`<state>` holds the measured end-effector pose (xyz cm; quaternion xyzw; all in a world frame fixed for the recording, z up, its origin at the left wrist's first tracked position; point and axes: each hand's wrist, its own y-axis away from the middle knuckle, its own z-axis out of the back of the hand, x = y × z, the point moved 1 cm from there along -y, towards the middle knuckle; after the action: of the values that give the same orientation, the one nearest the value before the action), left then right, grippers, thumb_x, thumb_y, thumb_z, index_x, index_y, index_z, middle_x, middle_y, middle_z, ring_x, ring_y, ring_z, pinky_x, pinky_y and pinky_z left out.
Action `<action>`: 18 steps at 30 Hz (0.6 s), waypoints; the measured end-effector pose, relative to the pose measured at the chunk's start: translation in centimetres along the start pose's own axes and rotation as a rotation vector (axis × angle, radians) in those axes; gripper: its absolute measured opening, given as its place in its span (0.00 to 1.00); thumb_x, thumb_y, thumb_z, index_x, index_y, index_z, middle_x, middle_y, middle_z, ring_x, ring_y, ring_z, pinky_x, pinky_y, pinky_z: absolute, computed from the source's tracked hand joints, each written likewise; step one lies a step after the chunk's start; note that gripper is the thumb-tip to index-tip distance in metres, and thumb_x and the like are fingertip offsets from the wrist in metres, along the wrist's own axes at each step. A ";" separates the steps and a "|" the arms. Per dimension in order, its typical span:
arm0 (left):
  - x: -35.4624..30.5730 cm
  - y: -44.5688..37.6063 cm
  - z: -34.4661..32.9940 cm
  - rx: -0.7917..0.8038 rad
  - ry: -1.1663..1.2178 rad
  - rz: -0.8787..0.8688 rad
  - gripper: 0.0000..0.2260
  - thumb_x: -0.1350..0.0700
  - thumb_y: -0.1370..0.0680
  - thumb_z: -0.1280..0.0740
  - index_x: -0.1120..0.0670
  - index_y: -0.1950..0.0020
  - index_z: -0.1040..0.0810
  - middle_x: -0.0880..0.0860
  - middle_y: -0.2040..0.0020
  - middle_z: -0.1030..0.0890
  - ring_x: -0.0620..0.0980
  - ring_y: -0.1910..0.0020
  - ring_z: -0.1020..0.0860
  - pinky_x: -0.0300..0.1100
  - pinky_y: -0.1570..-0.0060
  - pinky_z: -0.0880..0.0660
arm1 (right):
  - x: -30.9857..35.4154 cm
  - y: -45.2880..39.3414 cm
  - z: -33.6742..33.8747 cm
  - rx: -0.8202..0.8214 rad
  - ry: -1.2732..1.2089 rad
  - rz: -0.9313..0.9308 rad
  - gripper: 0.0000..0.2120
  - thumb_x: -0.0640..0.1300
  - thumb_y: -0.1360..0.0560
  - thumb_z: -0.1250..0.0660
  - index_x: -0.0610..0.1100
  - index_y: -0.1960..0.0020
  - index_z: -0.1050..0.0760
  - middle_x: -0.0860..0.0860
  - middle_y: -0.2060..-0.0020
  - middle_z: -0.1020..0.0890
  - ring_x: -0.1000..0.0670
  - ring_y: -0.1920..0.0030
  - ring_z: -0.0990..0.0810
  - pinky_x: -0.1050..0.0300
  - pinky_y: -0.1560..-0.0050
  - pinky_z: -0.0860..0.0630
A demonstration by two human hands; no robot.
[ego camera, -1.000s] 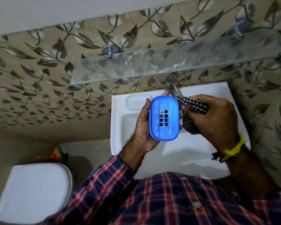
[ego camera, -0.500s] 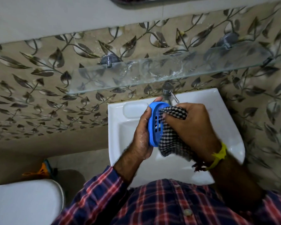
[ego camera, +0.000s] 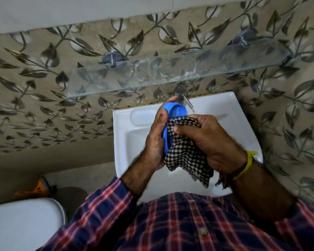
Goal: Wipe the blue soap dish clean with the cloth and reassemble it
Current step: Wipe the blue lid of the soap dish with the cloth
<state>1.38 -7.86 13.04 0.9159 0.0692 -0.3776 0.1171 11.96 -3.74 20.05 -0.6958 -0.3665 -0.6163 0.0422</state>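
A blue soap dish (ego camera: 177, 110) is held on edge above the white sink, its hollow side turned to the right. My left hand (ego camera: 155, 136) grips it from the left, thumb and fingers around its rim. A black-and-white checked cloth (ego camera: 185, 154) is pressed into the dish's lower half and hangs down below it. My right hand (ego camera: 208, 140) is closed on the cloth, thumb pushing it against the dish. Only the dish's top end and left rim show; the rest is hidden by the cloth and my hands.
The white sink (ego camera: 130, 142) has a soap recess at its back left and a chrome tap (ego camera: 180, 94) behind the dish. A glass shelf (ego camera: 134, 75) juts from the leaf-patterned wall above. A white toilet lid (ego camera: 24, 223) lies at lower left.
The dish has turned from facing me to edge-on. My right hand has moved left with the cloth, from beside the dish into its hollow side, and the cloth now covers the lower part.
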 end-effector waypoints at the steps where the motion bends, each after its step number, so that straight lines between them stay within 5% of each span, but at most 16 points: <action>1: 0.3 0.1 0.0 0.000 -0.007 0.001 0.22 0.44 0.18 0.43 0.49 0.25 0.31 0.62 0.42 0.21 0.59 0.45 0.22 0.54 0.40 0.25 | 0.1 -0.1 0.1 -0.017 -0.021 -0.021 0.05 0.32 0.26 0.32 0.34 0.52 0.19 0.36 0.60 0.16 0.41 0.62 0.16 0.49 0.61 0.17; 4: 0.6 0.6 -0.3 -0.041 -0.028 0.001 0.23 0.45 0.18 0.44 0.51 0.24 0.33 0.63 0.38 0.22 0.59 0.41 0.22 0.53 0.37 0.25 | 0.6 -0.8 0.1 -0.066 -0.080 -0.030 0.06 0.33 0.26 0.32 0.33 0.50 0.20 0.36 0.60 0.15 0.40 0.61 0.16 0.48 0.59 0.17; 8: -0.7 0.1 -0.3 -0.056 -0.069 -0.068 0.22 0.43 0.18 0.42 0.50 0.26 0.30 0.59 0.47 0.22 0.55 0.51 0.22 0.49 0.48 0.23 | -0.2 -0.5 -0.4 0.034 0.121 0.005 0.05 0.31 0.26 0.34 0.28 0.55 0.22 0.31 0.61 0.19 0.41 0.64 0.19 0.49 0.62 0.18; 18: -1.3 -0.4 0.1 -0.148 -0.145 -0.092 0.19 0.42 0.17 0.44 0.48 0.30 0.26 0.54 0.46 0.19 0.51 0.53 0.20 0.47 0.52 0.22 | -1.2 -0.9 -0.1 0.114 0.285 0.012 0.07 0.33 0.27 0.33 0.27 0.55 0.23 0.31 0.65 0.21 0.42 0.67 0.21 0.47 0.63 0.22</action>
<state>0.35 -7.58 13.85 0.8708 0.1303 -0.4418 0.1717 11.41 -3.72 18.65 -0.5999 -0.3871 -0.6867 0.1366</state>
